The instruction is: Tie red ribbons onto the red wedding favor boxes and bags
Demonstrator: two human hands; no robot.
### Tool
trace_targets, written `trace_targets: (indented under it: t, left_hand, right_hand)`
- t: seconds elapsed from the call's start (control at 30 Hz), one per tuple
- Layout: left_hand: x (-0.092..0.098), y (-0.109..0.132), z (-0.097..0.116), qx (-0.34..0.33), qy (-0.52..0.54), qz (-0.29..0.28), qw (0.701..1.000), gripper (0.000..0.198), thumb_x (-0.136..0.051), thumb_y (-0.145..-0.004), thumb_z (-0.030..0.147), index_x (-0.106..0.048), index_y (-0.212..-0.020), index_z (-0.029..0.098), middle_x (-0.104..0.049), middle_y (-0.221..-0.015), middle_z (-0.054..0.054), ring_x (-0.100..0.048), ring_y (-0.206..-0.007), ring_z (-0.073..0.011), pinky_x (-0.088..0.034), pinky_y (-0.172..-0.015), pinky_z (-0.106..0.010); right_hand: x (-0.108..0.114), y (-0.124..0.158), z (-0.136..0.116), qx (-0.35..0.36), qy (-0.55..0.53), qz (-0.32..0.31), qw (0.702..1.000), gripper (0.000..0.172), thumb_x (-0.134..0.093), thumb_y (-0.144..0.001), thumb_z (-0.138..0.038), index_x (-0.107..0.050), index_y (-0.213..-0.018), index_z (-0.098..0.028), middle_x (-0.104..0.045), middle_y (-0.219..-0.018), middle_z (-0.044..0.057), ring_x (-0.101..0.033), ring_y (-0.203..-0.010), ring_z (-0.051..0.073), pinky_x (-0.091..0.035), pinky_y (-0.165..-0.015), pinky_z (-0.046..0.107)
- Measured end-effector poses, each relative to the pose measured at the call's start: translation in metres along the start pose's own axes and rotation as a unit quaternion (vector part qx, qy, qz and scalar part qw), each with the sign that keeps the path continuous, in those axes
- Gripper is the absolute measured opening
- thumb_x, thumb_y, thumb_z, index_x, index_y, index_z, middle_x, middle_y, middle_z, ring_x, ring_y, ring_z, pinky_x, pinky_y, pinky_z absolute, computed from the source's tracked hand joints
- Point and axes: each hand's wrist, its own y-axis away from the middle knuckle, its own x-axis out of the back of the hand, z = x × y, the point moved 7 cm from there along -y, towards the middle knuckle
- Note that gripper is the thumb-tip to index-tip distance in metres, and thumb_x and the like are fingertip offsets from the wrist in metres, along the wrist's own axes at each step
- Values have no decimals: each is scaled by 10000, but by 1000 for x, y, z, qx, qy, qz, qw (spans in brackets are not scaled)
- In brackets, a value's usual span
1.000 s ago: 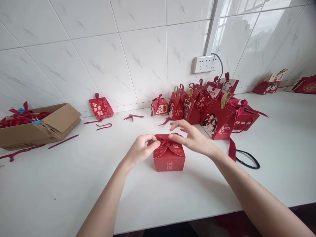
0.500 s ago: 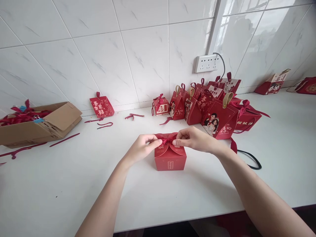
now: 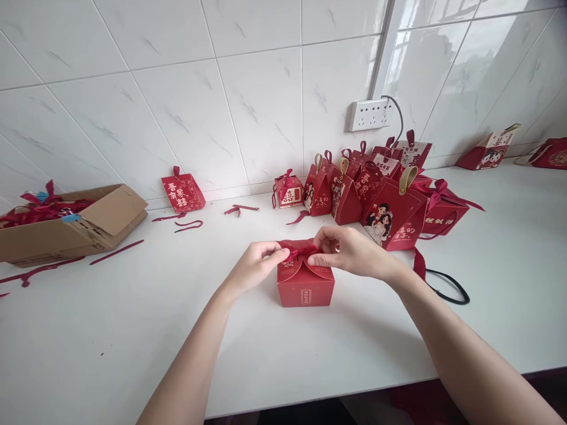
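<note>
A red gift box (image 3: 305, 291) with gold lettering and curved top flaps stands upright on the white table, between my hands. Across its top runs a dark red ribbon (image 3: 293, 254), gathered into a knot or bow at the middle. My left hand (image 3: 258, 264) pinches the ribbon at the left between thumb and index finger. On the other side, my right hand (image 3: 348, 251) is closed in a pinch on the ribbon, close to the knot. The fingers partly cover the bow and the upper flaps.
Several red gift boxes (image 3: 319, 195) with handles cluster behind and right of my hands. An open cardboard box (image 3: 101, 233) of ribbons sits far left. Ribbon scraps (image 3: 188, 225) and a flat red box (image 3: 183, 193) lie near the wall. A black cord (image 3: 460, 289) rests at right.
My right fingers have shifted very slightly left along the ribbon near the knot. The left hand and the gift box stay almost where they were.
</note>
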Motion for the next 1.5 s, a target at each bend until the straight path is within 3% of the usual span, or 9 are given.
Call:
trace_targets:
  t: [0.17, 0.3, 0.4, 0.63, 0.83, 0.97, 1.1, 1.3, 1.5]
  left_hand:
    - [0, 0, 1, 0, -10, 5, 1000, 341, -517, -803, 451, -493, -614, 168, -478, -635, 13, -439, -641, -127, -353, -625, -256]
    - [0, 0, 2, -4, -5, 7, 1000, 323, -519, -801, 434, -498, -619, 168, -489, -643, 10, -449, -642, -127, -367, -617, -251]
    - [-1, 0, 3, -11, -5, 8, 1000, 319, -511, -804, 429, -492, -621, 169, -486, -646, 9, -452, -646, -127, -376, -617, -247]
    - [0, 0, 1, -11, -8, 7, 1000, 337, -480, -817, 422, -412, -599, 174, -387, -624, 27, -373, -619, -110, -322, -595, -240]
    - [0, -1, 0, -12, -22, 15, 1000, 344, -467, -811, 435, -380, -596, 180, -344, -615, 28, -336, -600, -112, -293, -573, -243]
    - [0, -1, 0, -15, -15, 11, 1000, 347, -477, -814, 434, -389, -598, 177, -343, -621, 29, -339, -605, -110, -296, -576, -242]
    - [0, -1, 0, -11, -9, 7, 1000, 349, -482, -819, 429, -385, -600, 176, -342, -626, 34, -330, -612, -108, -285, -588, -241]
    - [-1, 0, -1, -4, -4, 4, 1000, 356, -486, -829, 411, -351, -598, 176, -302, -619, 40, -286, -605, -104, -244, -586, -248]
    - [-1, 0, -2, -4, -5, 8, 1000, 365, -487, -826, 418, -335, -596, 178, -283, -618, 40, -265, -601, -105, -227, -580, -251]
  right_hand:
    - [-2, 1, 0, -3, -11, -3, 1000, 202, -577, -764, -334, -456, -670, -201, -498, -587, -42, -424, -522, 93, -319, -466, 220]
    - [0, 1, -4, -3, 12, 45, 999, 137, -547, -757, -270, -459, -676, -202, -524, -588, -35, -451, -515, 99, -334, -469, 222]
    - [1, 1, -8, 19, 71, 98, 992, 180, -527, -771, -261, -416, -640, -210, -519, -562, -32, -431, -488, 99, -324, -468, 230]
    - [-1, 2, -16, 122, 218, 166, 954, 303, -513, -840, -297, -328, -611, -226, -493, -531, -16, -388, -470, 114, -358, -584, 283]
    - [-3, 4, -23, 175, 315, 169, 917, 321, -425, -889, -275, -372, -578, -213, -486, -499, -8, -348, -444, 113, -335, -658, 319]
    - [-3, 4, -22, 162, 275, 137, 938, 218, -513, -816, -292, -425, -639, -199, -570, -574, 5, -428, -485, 113, -336, -688, 315]
    - [-1, 4, -20, 137, 247, 137, 949, 144, -478, -761, -193, -388, -648, -204, -548, -577, -14, -420, -483, 104, -341, -691, 309]
    - [2, 4, -16, 80, 231, 188, 951, 224, -424, -692, -181, -225, -602, -229, -351, -472, -41, -321, -471, 120, -314, -568, 266]
    - [-3, 1, -13, 83, 270, 163, 945, 268, -392, -762, -212, -202, -573, -219, -264, -457, -55, -152, -453, 97, -318, -599, 281]
